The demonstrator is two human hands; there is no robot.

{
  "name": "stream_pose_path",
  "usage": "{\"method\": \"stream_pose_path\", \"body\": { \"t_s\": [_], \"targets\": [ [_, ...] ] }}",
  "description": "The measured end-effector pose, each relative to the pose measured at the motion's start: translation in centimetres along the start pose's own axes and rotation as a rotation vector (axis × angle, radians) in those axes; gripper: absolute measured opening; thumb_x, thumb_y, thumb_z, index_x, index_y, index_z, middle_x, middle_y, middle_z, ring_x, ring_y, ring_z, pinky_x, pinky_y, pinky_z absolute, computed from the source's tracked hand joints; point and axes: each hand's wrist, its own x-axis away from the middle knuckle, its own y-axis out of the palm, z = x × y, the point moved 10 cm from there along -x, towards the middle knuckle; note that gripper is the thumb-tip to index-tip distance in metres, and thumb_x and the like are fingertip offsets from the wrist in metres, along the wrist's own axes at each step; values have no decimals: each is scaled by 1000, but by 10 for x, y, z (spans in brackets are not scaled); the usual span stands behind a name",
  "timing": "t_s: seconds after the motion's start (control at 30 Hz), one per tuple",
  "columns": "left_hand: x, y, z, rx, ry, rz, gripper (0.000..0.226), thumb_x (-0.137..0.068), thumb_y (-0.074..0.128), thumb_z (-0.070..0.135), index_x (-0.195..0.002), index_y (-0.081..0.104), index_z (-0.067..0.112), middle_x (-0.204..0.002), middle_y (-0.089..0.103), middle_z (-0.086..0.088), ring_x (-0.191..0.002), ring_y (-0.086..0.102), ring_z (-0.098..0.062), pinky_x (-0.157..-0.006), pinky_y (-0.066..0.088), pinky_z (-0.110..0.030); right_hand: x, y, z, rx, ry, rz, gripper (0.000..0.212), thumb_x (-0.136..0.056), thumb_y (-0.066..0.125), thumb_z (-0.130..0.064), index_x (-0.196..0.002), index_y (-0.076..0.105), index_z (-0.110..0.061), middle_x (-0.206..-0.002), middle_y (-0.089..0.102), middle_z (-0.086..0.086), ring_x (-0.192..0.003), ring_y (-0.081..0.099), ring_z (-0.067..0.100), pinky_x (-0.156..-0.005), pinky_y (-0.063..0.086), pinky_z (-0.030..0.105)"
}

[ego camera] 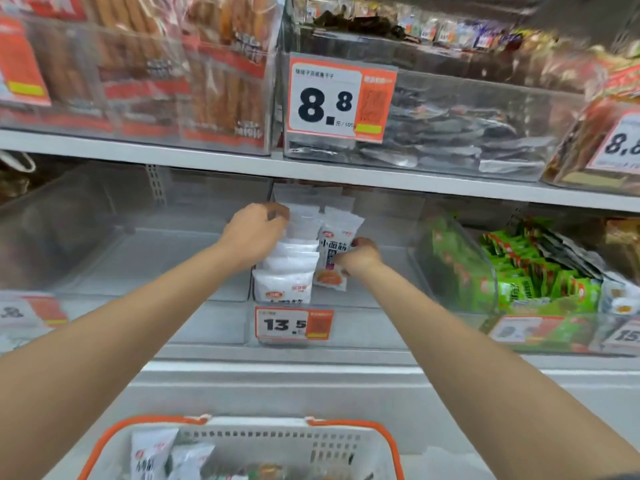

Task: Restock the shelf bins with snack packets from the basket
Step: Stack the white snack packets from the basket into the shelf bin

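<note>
Now, while the left hand (254, 233), fingers curled, holds back the row (294, 268) in the bin (363, 325), the right hand (360, 259), pinching a packet (332, 251) just beside it, should slip it in upright, label forward.

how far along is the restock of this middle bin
Done: a row of white packets stands in the bin above the 13.5 tag. In hand: the left hand holds that row while the right hand has a grip on one more packet beside it. Left: more packets lie in the basket, so it's partway.
</note>
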Motion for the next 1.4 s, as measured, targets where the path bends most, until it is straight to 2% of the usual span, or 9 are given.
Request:
{"method": "stream_pose_path", "body": {
  "t_s": [0.13,0.4,0.57,0.73,0.9,1.0,1.13,1.27,1.4],
  "targets": [
    [4,3,1,10,34,11,33,-101,41,25,-128,61,20,-126,62,-1,-104,62,-26,-87,50,-34,-5,15,-7,19,-33,-28,16,-82,69,-5,-79,56,-15,-103,68,9,-100,64,23,-90,51,29],
    [6,9,0,19,92,34,33,-101,43,25,-126,63,16,-135,56,1,-126,49,-18,-96,33,-21,0,4,-4,-78,-105,-115,26,-80,69,7,-105,66,-1,-94,67,6,-79,63,17,-55,49,15],
    [5,10,-4,0,98,36,32,-100,44,28,-125,63,19,-136,56,2,-130,45,-16,-109,34,-31,-4,-1,-5,-10,-89,-102,23,-82,66,6,-102,66,-5,-110,69,13,-103,65,27,-94,53,39],
    [6,11,-2,5,82,36,34,-101,44,28,-129,62,18,-138,54,3,-130,46,-16,-107,33,-28,-1,24,-10,-40,-52,-196,17,-84,61,4,-100,64,-2,-106,67,19,-102,67,35,-90,55,49],
    [9,11,0,8,82,11,36,-102,42,29,-131,59,17,-140,53,3,-130,45,-16,-107,32,-28,0,5,3,45,-13,-45,20,-86,72,-26,-89,61,-11,-97,67,8,-94,66,26,-87,55,37],
    [12,11,3,14,90,10,37,-102,42,28,-132,58,15,-141,52,1,-131,45,-17,-108,32,-29,8,21,-6,160,-65,-144,14,-90,63,-15,-98,62,-4,-98,66,12,-92,63,26,-78,51,32],
    [16,12,6,42,92,0,38,-103,41,27,-135,56,13,-142,51,-1,-132,44,-18,-108,30,-26,14,29,-2,121,-3,-218,8,-89,51,0,-85,58,-1,-94,65,15,-93,63,28,-92,53,40],
    [24,9,10,107,70,9,38,-103,41,26,-136,54,12,-140,53,-1,-130,46,-18,-103,32,-23,24,5,4,75,41,-140,14,-90,61,-12,-80,50,-9,-78,55,6,-80,57,23,-80,55,36],
    [42,-5,18,24,97,164,26,-97,49,24,-119,62,20,-126,59,1,-124,45,-20,-107,35,-42,50,-23,-15,260,-149,10,15,-89,55,-10,-74,58,-9,-72,56,5,-73,53,26,-57,41,24]
  ]
}}
